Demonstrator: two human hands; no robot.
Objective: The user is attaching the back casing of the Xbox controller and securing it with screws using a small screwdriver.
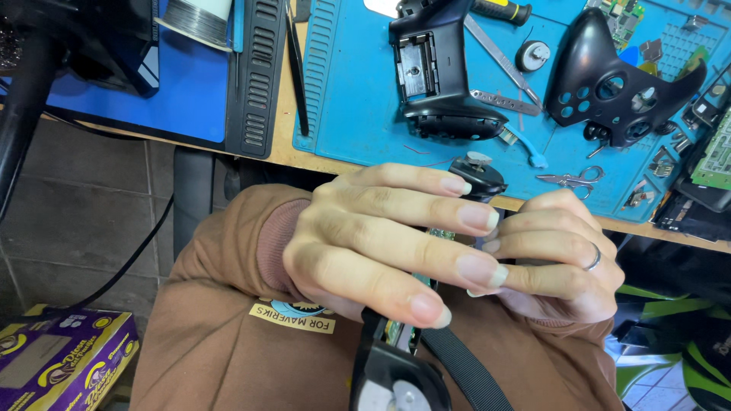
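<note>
Below the blue mat [358, 114], the left hand [373, 243] and right hand [560, 259] close their fingers around a black controller part [396, 365].

A black controller frame [396, 365] with a green circuit board [397, 332] inside is held over the lap, well below the desk edge. It stands roughly on end: a black thumbstick [477, 173] sticks out at the top, and a rounded black grip with a pale round part shows at the bottom. Most of its middle is hidden. The board shows only as narrow green strips between the fingers and the frame.
</note>
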